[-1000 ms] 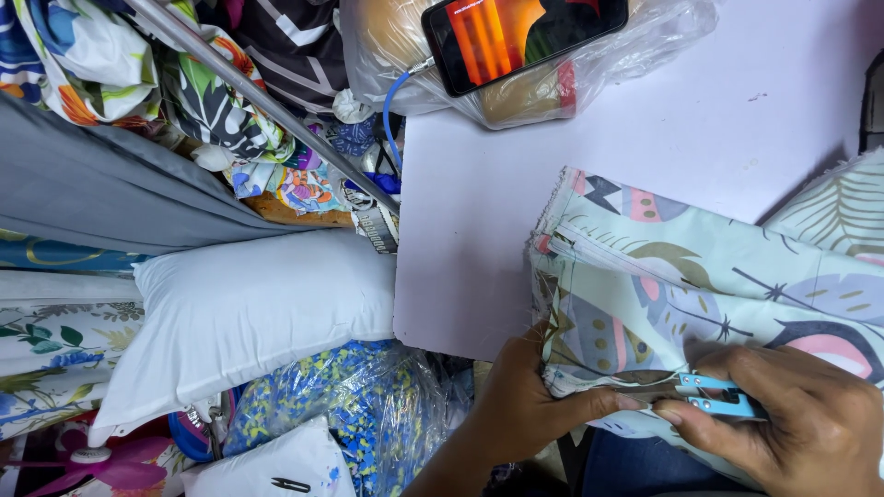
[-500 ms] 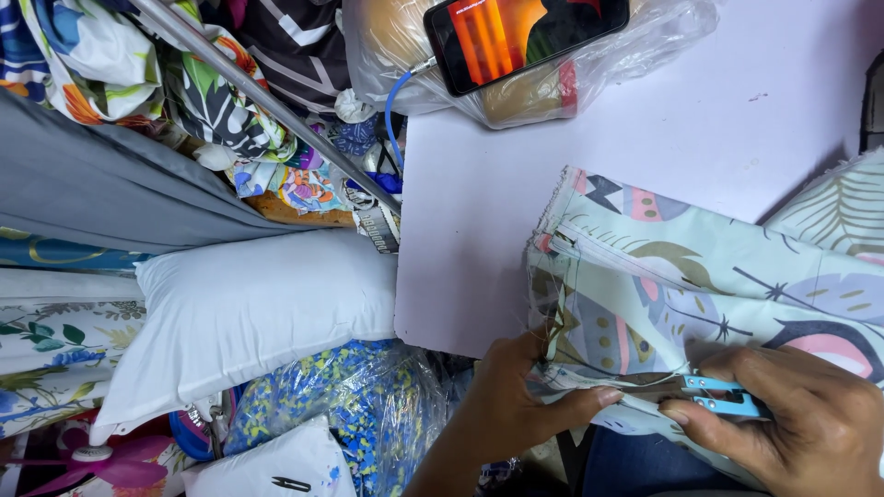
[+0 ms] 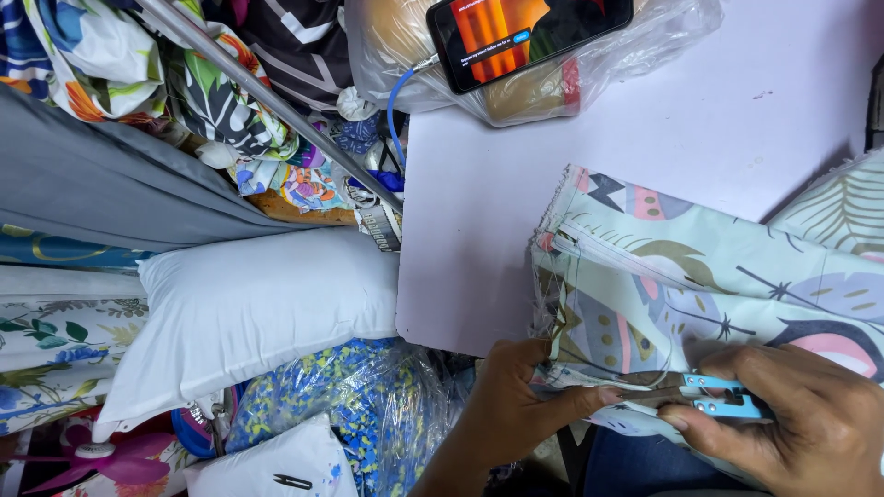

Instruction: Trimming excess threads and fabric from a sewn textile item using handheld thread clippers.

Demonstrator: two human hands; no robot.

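Your left hand point(image 3: 529, 405) pinches the near edge of a folded piece of patterned cloth point(image 3: 700, 276), thumb laid flat along the hem, while your right hand point(image 3: 792, 423) is closed around a small pair of blue-handled thread snips point(image 3: 714, 396). The metal blades point left, toward your left thumb, and rest right at the hem you are holding. The cloth, pale green with feather and leaf shapes in pink, grey and dark blue, lies on the right half of a pale lilac bench point(image 3: 516, 212), its raw, frayed end facing the bench's bare middle and its near edge hanging over the front, where both your hands meet it.

At the far end of the bench a phone point(image 3: 529, 37) with a lit orange screen leans on a clear plastic bag point(image 3: 645, 55), a blue cable point(image 3: 396, 101) trailing from its left end. To the left of the bench, a white pillow point(image 3: 249, 313) lies among stacked printed fabrics, with a grey sheet point(image 3: 101, 184) and a metal rod point(image 3: 267, 101) beyond it. Below the pillow sits a bag of blue and yellow scraps point(image 3: 341, 405), and a second, dark pair of snips point(image 3: 293, 481) rests on a white bundle point(image 3: 267, 465) at the bottom edge.
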